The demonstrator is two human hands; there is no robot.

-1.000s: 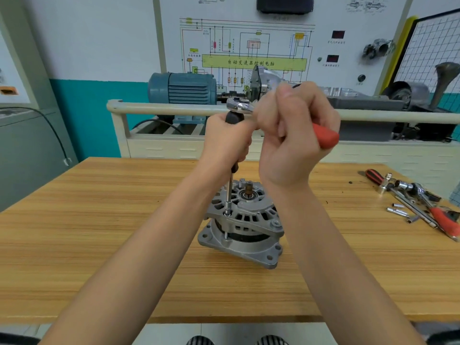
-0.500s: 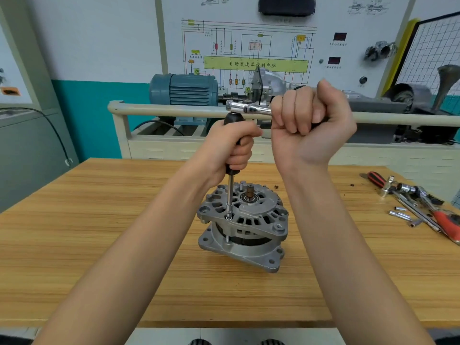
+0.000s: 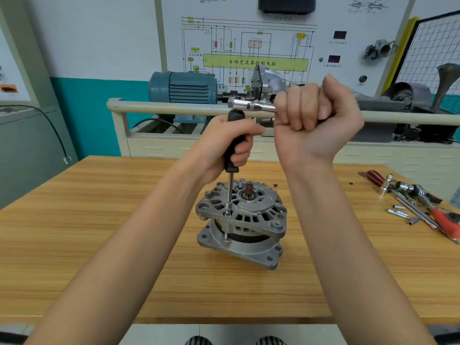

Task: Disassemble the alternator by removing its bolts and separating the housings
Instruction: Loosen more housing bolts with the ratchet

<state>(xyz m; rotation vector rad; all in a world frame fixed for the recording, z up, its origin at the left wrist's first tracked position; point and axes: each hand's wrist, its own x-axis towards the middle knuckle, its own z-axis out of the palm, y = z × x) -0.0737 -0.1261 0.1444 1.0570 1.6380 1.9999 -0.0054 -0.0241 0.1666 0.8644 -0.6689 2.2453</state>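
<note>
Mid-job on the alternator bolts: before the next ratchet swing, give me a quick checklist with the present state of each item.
1. Socket seated on the bolt at the housing edge: ok.
2. Extension shaft upright: ok.
3. Left hand gripping the black handle: ok.
4. Right hand gripping the ratchet: ok.
5. Alternator flat on the table: ok, though neither hand holds it.
6. Bolt loosened: cannot tell.

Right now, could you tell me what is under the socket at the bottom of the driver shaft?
The socket sits on a lug of the alternator upper housing. A bolt shank shows below, running into the lower housing. The bolt head is hidden inside the socket.
</note>
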